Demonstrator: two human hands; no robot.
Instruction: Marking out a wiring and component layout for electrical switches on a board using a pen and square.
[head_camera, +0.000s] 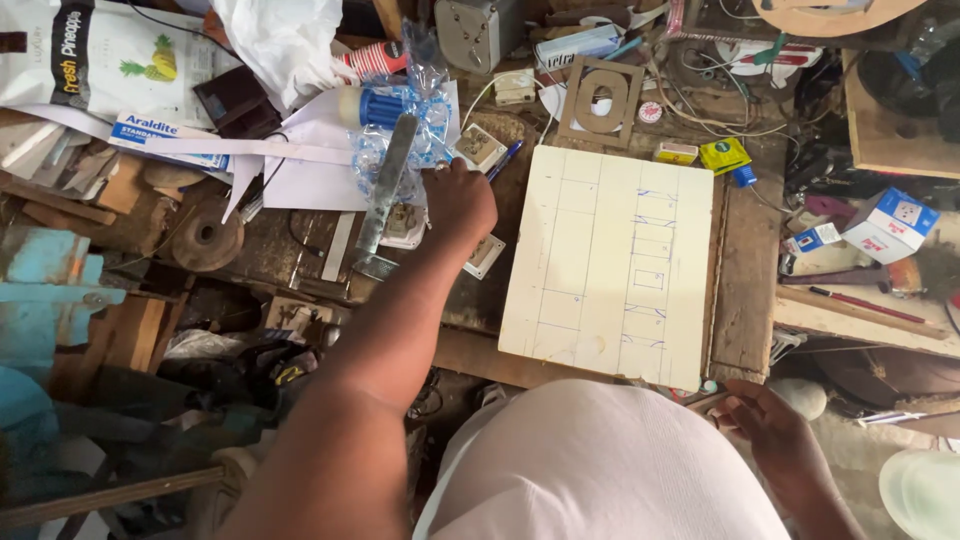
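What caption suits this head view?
Left hand reaches a switch plate beside a marked white board; right hand rests below.

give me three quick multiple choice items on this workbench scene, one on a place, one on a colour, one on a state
1. Where does the left hand reach?
A. up beside the metal file
B. onto the blue and white box
C. into the round cutout

2. What colour are the lines drawn on the cream board?
A. red
B. blue
C. green

3. How does the board lie?
A. upright against the wall
B. rolled up
C. flat on the bench

Answers: 1 A, the hand sits just right of the file; 2 B, the lines are blue; 3 C, its whole face shows from above. The right hand stays near the board's lower corner.
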